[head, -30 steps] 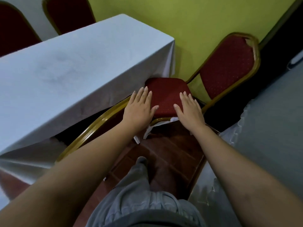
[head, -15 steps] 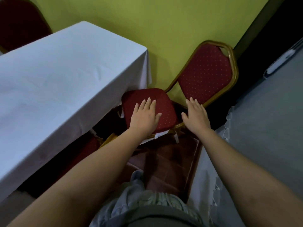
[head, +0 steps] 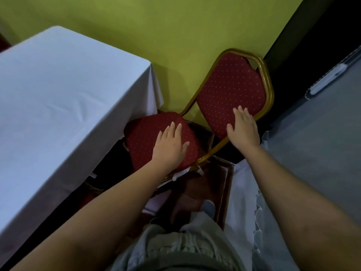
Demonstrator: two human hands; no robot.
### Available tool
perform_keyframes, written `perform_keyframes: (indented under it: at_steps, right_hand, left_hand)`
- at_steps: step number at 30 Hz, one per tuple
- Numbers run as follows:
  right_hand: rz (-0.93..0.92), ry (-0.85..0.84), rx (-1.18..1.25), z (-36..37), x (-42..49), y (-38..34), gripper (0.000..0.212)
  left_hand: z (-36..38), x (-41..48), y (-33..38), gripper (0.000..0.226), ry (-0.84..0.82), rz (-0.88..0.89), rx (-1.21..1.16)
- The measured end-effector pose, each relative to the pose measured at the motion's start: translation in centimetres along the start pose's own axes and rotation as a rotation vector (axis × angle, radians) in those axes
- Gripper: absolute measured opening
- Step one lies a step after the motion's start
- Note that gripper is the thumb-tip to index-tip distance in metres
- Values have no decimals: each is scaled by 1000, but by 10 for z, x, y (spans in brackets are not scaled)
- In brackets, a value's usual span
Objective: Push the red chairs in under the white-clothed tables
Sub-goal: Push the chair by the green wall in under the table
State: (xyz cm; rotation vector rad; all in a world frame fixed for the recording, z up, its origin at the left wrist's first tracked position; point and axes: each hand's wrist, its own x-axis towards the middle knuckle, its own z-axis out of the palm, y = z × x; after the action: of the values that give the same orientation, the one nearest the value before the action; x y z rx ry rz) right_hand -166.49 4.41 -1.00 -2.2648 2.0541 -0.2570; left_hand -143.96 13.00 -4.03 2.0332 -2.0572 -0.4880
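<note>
White cloth covers the long table (head: 64, 106) that fills the left of the view, its far right corner hanging just beside the red chair (head: 230, 90). That chair stands at the far end of a narrow aisle, against the green wall (head: 156, 26), with its seat (head: 150, 133) partly tucked under the cloth edge and its gold-framed backrest leaning out to the right.

Both hands lie flat and open, fingers spread, gripping nothing. The left hand (head: 170, 147) presses palm-down on the seat; the right hand (head: 244, 130) rests against the lower part of the backrest and its gold rail. To do this push well, I judge the 2 hands should drive together toward the left, low and level, so the chair slides rather than tips; the flat palm on the seat offers only friction, so most of the shove probably has to come from the hand on the backrest.

A second clothed table (head: 322, 143), greyish with a scalloped trim, crowds the right side and leaves little room to step. Hanging cloth at the white table's corner could catch on the seat and bunch up. Dark space under the table hides its legs, so I cannot tell whether one blocks the chair's path. Near the bottom, the person's grey trousers (head: 181, 245) and 1 foot (head: 208, 207) stand on the brown tiled floor (head: 207, 182), close behind the chair.
</note>
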Motion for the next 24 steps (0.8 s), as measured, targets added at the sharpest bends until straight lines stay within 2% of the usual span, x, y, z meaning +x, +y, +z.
perform_keyframes:
  at_steps: [7,14,24]
  right_hand:
    - [-31,44,-33,-16,94,45,60]
    - [-136,17,-119,-37,188,92,61]
    - [-244,-32,-168,-38,273,108,61]
  left_hand:
    - [14,64,31,67,6,-35,-40]
    - [38,136,105,71,1,-30,-118]
    - [68,206,181,80,-66,-16,-187]
